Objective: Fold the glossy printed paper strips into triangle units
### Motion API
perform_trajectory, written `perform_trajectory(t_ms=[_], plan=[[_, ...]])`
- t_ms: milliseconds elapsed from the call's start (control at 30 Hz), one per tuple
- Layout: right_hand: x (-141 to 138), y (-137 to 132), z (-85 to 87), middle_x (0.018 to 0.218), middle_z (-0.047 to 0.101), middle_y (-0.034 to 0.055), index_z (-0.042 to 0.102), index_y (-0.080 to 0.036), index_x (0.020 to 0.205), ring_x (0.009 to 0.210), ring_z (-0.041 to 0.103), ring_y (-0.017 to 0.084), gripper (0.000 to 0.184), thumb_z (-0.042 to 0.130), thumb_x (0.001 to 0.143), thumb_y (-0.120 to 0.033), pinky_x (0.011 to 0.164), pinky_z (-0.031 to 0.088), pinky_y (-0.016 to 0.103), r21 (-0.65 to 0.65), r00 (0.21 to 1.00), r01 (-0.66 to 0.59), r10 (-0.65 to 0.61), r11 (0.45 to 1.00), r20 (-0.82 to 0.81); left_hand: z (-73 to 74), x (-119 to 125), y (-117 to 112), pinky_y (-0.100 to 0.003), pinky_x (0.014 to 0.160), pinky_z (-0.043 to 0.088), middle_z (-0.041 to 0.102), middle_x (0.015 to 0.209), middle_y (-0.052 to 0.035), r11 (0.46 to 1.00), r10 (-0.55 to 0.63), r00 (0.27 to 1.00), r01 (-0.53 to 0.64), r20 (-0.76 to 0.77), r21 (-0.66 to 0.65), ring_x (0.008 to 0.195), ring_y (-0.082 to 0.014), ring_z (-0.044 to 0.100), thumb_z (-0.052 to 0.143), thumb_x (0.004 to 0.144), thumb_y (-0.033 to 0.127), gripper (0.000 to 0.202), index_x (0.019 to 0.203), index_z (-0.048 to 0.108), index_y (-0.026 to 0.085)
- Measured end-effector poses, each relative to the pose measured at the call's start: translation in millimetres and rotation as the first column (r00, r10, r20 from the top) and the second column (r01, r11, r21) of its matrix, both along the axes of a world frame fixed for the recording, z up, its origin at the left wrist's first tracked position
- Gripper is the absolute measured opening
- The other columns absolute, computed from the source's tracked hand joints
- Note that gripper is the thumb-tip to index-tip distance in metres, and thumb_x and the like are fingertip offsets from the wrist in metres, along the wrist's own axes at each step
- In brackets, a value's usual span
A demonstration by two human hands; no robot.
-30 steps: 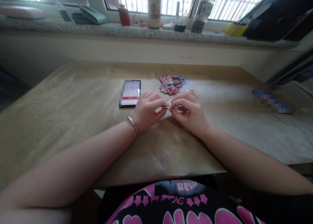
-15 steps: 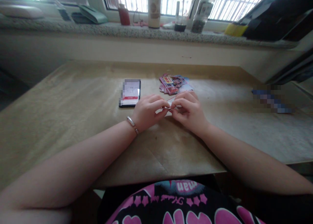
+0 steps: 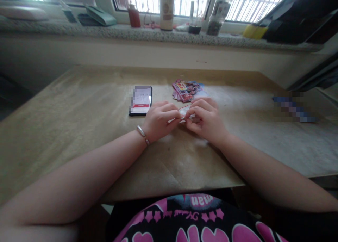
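Note:
My left hand and my right hand meet at the middle of the paper-covered table. Both are closed in a pinch on one small white and pink card held between them, just above the tabletop. A silver bangle sits on my left wrist. Beyond the hands lies a loose pile of colourful cards. A phone with a lit screen lies flat just left of the hands.
A stone windowsill runs along the back with a tall bottle, a red cup, jars and a green case. A blurred blue object lies at the table's right. A dark object stands at the far right.
The hands have shifted very slightly and the card between them has turned a little in the fingers. The phone and the card pile have not moved.

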State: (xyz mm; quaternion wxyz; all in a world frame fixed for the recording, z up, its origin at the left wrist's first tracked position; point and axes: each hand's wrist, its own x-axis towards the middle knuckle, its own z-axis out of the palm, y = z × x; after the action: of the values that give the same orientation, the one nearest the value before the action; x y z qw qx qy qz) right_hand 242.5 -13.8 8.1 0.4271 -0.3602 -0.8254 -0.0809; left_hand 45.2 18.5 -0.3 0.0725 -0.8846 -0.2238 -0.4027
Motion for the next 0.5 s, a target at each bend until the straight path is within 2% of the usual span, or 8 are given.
perform_trajectory(t_ms=[200,500], plan=[[0.2,-2.5,2.1,0.084,0.064,0.0017,0.061,-0.026,0.073,0.098,0.059,0.024,0.009,0.064,0.076,-0.018,0.091,0.044,0.042,0.035,1.0,0.019,-0.02,0.999,0.024,2.7,-0.7,-2.4,-0.028,0.066,0.041,0.067,0.076,-0.0009,0.999,-0.016,1.0,0.015,0.025,0.041,0.069,-0.0135,0.055,0.054,0.092,0.027,0.024,0.072,0.065,0.02],[5.1,0.2,1.3,0.082,0.063,0.0012,0.06,-0.026,0.072,0.096,0.059,0.023,0.009,0.065,0.077,-0.02,0.089,0.045,0.042,0.018,0.999,0.011,-0.012,1.0,0.033,3.0,-2.6,-2.6,-0.03,0.068,0.042,0.068,0.077,-0.0015,1.0,0.025,1.0,-0.025,0.002,0.005,0.07,-0.014,0.056,0.052,0.094,0.032,0.028,0.071,0.065,0.021]])
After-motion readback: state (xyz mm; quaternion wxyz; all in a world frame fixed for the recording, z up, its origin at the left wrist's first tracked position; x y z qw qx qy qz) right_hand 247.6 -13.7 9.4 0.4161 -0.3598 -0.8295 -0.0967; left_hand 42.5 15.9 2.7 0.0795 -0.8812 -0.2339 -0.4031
